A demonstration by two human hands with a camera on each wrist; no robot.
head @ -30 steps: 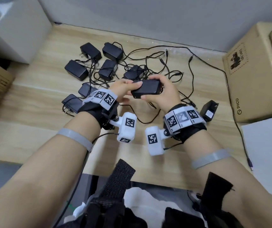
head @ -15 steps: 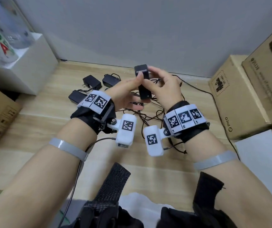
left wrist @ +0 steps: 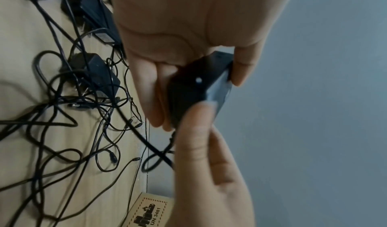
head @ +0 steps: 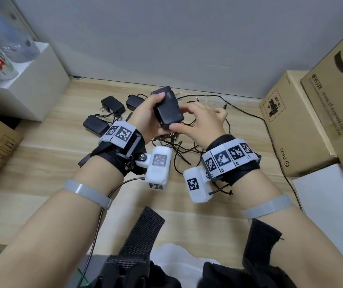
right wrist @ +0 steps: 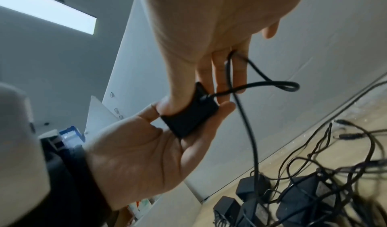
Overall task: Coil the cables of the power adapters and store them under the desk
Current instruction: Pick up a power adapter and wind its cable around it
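Now my left hand grips the small, light black adapter up above the desk, and my right hand pinches its bottom end, where the bendy cable hangs.

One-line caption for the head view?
Both hands, left hand and right hand, hold a black adapter above tangled cables.

Bare forearms, no sleeves. Each wrist: black fabric wrap w/ a white band of b/w square marker tags, plus a white boxy cam housing (left) & (right), each tagged too. Left mount shows a black bracket w/ screw. Thin dark cables trail from both. Grey strap round each forearm.
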